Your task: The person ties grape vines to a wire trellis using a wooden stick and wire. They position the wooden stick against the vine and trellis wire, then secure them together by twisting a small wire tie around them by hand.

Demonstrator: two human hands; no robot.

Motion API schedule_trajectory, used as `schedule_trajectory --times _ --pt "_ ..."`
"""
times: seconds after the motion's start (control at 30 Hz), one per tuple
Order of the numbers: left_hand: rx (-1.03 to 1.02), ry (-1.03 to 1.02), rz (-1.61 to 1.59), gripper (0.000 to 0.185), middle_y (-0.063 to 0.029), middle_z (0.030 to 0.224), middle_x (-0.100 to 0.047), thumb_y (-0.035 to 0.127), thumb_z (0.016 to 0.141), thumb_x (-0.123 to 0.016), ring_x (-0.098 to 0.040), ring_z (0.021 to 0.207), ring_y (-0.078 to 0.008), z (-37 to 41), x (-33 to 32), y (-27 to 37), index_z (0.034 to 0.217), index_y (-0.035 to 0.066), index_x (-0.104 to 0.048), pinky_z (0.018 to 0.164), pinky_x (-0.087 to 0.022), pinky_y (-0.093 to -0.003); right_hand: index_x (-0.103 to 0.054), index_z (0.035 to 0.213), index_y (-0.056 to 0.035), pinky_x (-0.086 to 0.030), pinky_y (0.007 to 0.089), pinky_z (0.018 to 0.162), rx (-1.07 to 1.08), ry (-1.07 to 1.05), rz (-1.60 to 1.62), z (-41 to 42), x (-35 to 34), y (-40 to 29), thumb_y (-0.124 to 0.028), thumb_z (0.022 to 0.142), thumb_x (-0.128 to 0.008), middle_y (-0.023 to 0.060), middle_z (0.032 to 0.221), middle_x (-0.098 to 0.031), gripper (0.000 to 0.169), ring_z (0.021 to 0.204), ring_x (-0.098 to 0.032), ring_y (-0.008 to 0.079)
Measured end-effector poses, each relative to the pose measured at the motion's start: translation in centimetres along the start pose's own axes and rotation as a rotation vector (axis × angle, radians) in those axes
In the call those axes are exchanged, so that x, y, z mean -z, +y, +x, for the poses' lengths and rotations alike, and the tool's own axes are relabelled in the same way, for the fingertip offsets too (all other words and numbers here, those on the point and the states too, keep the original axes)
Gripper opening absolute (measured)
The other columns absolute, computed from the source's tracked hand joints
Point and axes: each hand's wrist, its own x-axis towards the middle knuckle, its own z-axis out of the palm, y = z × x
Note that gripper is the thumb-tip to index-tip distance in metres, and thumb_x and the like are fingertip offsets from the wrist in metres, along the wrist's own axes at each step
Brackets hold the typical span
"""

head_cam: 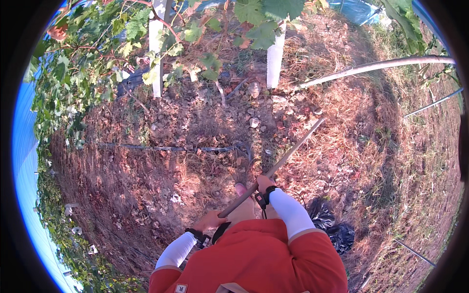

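A long wooden pole (289,154) slants across the front of my body, from low left up to the right. My left hand (210,221) grips its near end by my waist. Farther along the shaft, my right hand (264,183) is closed around it. The far end is over the ground, and I cannot tell whether it touches the soil. Below the pole, one pink shoe (240,189) shows on the leaf-strewn earth. Dark bands with small devices are on both wrists, over white sleeves.
Grapevines (73,69) crowd the left and top. Two white posts (276,55) (157,69) rise ahead, and a curved pole (366,69) leans at right. A dark hose (165,148) crosses the ground. Black plastic bags (340,238) lie beside my right arm.
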Motion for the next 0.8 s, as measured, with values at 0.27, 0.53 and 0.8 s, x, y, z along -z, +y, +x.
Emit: schedule_trajectory --times 0.27,0.53,0.8 --pt "-0.048 0.113 0.067 0.039 -0.009 0.065 -0.059 0.034 0.077 -0.063 -0.056 0.057 -0.0163 1.6 -1.1 -3.0 0.099 0.002 -0.06 0.054 -0.043 -0.0322 -0.052 0.077 0.0004 -0.045 0.0387 0.051 0.065 0.325 -0.235 1.3 -1.3 -0.9 -0.01 0.072 -0.057 0.0189 0.068 -0.058 0.013 0.068 -0.06 0.0344" --pt "-0.141 0.092 -0.139 0.035 -0.0055 0.065 -0.057 0.034 0.08 -0.059 -0.053 0.058 -0.0139 4.9 -1.3 -1.2 0.098 0.004 -0.06 0.054 -0.042 -0.0318 -0.042 0.097 0.004 -0.043 0.0318 0.042 -0.402 0.77 1.128 6.7 1.0 -2.7 -0.013 0.081 -0.056 0.0101 0.063 -0.053 0.027 0.049 -0.054 0.0198" --pt "-0.036 -0.016 -0.359 0.027 -0.0005 0.056 -0.051 0.03 0.081 -0.059 -0.047 0.045 -0.0081 6.1 -1.1 -1.7 0.088 0.003 -0.059 0.042 -0.038 -0.0245 -0.039 0.09 0.0019 -0.045 0.0319 0.04 -0.449 0.494 1.117 9.1 -0.8 -3.6 -0.016 0.085 -0.052 0.0121 0.06 -0.056 0.023 0.048 -0.058 0.0212"
